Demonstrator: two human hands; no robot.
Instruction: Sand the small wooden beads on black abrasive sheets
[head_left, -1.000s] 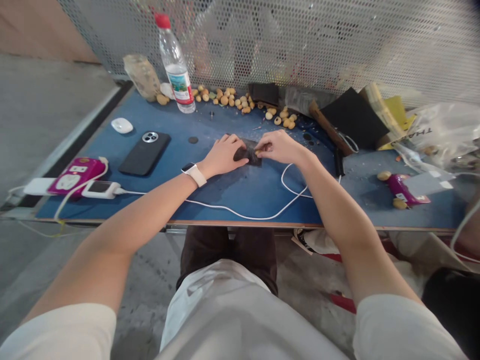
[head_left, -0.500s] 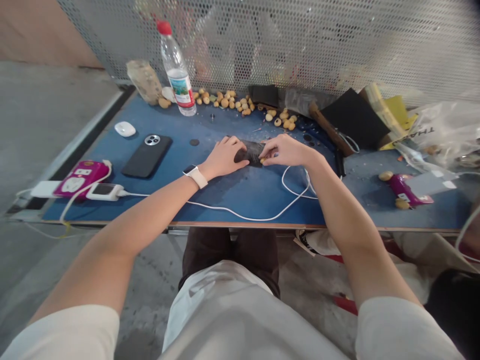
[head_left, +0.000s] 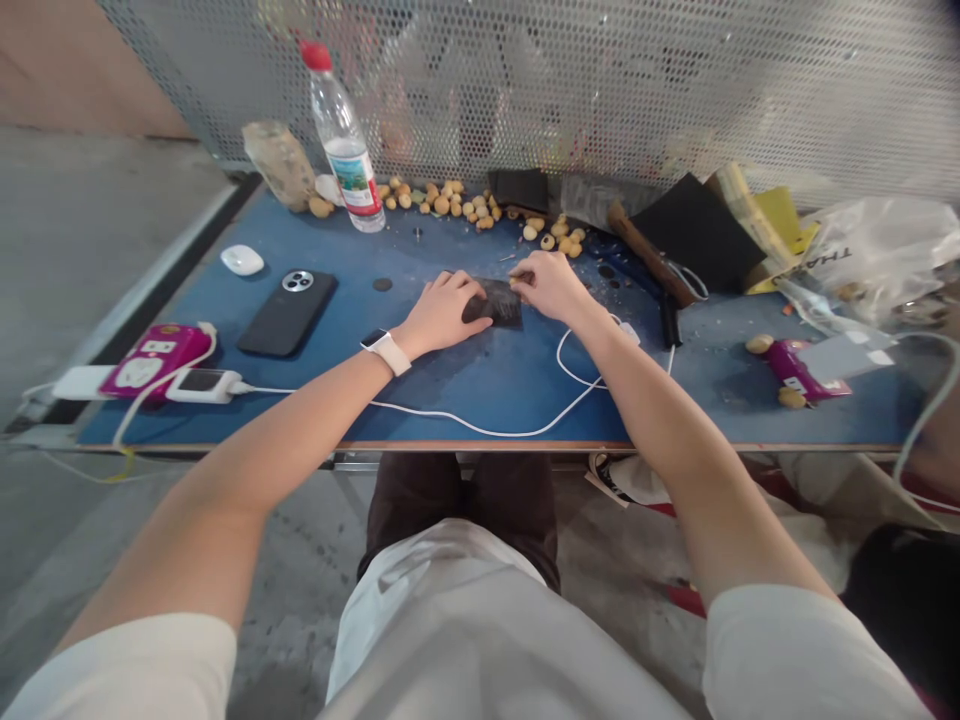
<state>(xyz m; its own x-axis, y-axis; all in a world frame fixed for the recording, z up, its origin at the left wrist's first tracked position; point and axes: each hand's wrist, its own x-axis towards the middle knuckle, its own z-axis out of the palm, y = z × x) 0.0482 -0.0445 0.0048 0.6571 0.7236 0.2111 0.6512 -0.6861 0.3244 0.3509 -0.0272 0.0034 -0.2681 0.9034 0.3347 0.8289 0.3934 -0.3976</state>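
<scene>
A small dark abrasive sheet (head_left: 500,301) lies on the blue table (head_left: 480,385) in the middle. My left hand (head_left: 442,311), with a white watch on its wrist, lies flat on the sheet's left end, fingers stretched out. My right hand (head_left: 547,285) is at the sheet's far right corner, fingers pinched on a small tan bead that presses on the sheet. The bead is mostly hidden by the fingertips.
Several tan beads (head_left: 450,200) lie along the mesh wall beside a water bottle (head_left: 341,140). A black phone (head_left: 287,312), a white mouse-like object (head_left: 241,260) and a pink power strip (head_left: 150,355) sit left. A white cable (head_left: 525,425) loops near the front edge. Black sheets (head_left: 694,230) and plastic bags (head_left: 877,260) crowd the right.
My right hand with the bead slid from the sheet's near right edge towards its far edge. My left hand kept pressing the sheet. The view shifted slightly.
</scene>
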